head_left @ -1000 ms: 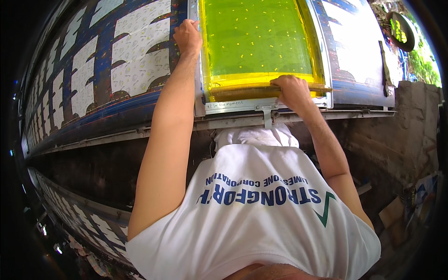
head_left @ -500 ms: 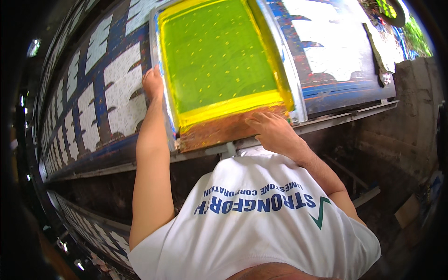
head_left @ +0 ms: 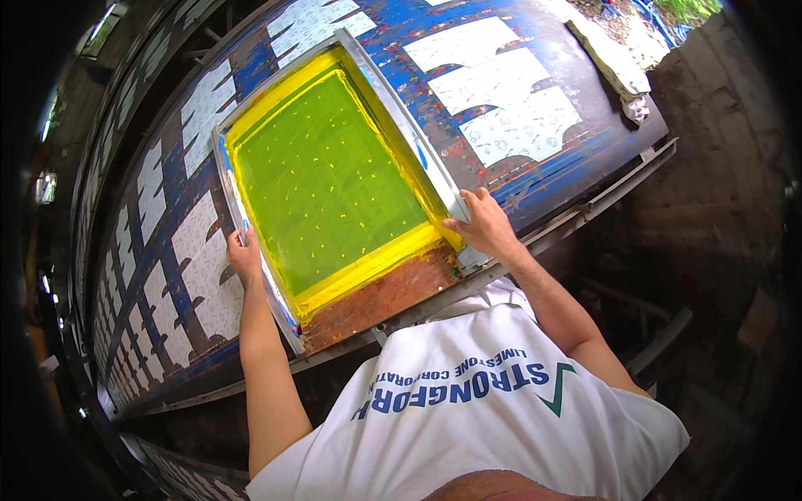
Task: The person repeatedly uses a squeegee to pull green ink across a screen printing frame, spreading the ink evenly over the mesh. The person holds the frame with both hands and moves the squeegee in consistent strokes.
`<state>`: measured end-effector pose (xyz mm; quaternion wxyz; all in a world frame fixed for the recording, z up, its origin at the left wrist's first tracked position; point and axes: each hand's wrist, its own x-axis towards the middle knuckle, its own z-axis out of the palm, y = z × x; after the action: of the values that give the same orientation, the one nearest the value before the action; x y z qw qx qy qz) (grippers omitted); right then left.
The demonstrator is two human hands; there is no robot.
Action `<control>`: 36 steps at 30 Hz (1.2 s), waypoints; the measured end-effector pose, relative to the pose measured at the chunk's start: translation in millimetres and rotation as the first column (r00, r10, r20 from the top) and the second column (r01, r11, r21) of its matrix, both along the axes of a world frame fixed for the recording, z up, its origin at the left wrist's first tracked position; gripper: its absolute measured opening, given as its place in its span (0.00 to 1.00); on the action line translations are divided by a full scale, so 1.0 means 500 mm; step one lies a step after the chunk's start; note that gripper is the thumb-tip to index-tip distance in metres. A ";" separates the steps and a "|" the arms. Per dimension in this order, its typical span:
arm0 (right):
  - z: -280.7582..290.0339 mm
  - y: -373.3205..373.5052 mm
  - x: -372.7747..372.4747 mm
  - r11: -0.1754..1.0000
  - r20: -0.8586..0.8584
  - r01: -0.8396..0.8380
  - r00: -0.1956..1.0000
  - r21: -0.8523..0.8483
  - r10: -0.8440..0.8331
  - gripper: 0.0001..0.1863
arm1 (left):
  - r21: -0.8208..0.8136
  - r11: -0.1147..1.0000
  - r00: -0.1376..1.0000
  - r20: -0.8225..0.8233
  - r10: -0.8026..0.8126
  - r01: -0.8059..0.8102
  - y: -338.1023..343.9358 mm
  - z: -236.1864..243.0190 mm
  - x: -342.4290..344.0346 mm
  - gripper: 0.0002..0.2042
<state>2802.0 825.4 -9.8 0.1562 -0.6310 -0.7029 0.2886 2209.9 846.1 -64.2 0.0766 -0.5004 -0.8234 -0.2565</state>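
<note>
My left hand (head_left: 245,257) grips the left rail of a metal-framed printing screen (head_left: 388,108), fingers curled at its edge. My right hand (head_left: 483,224) is closed on the right rail near the frame's front corner. Inside the frame is green mesh (head_left: 326,184) with small yellow specks and yellow borders. A worn brown board (head_left: 376,296) lies across the screen's near end, between my hands, touched by neither at this moment. The screen rests slanted over a blue, paint-spattered table (head_left: 518,192) that carries white cut fabric panels (head_left: 518,125) printed with small drawings.
A long, narrow dirty cloth bundle (head_left: 601,63) lies at the table's right end. A metal rail (head_left: 622,188) runs along the near edge. A concrete wall (head_left: 718,100) stands at the right, with greenery beyond. More panels (head_left: 150,188) line the table to the left.
The screen now appears turned and further left in view, uncovering panels at right. My right hand has left the brown board for the right rail; my left hand sits lower on the left rail.
</note>
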 end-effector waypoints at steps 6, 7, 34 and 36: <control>-0.034 0.015 -0.019 0.997 -0.005 0.036 0.999 0.070 -0.036 0.40 | -0.034 0.999 0.997 0.069 -0.033 0.035 -0.014 0.013 0.007 0.23; -0.035 0.016 -0.019 0.997 -0.028 0.047 0.999 0.056 -0.046 0.39 | -0.026 0.998 0.996 0.072 -0.057 0.059 -0.015 0.014 0.005 0.23; 0.040 0.303 0.585 0.984 -0.229 0.132 0.968 0.122 -0.101 0.37 | 0.045 0.991 0.932 0.339 -0.130 0.123 0.270 0.090 0.563 0.51; 0.011 0.333 0.686 0.978 -0.269 0.151 0.957 0.147 -0.107 0.37 | 0.053 0.992 0.936 0.330 -0.124 0.113 0.298 0.079 0.676 0.51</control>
<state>3145.1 992.1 -4.3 0.3175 -0.6171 -0.6553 0.2984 2547.9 995.1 -24.5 -0.0707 -0.4973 -0.7884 -0.3551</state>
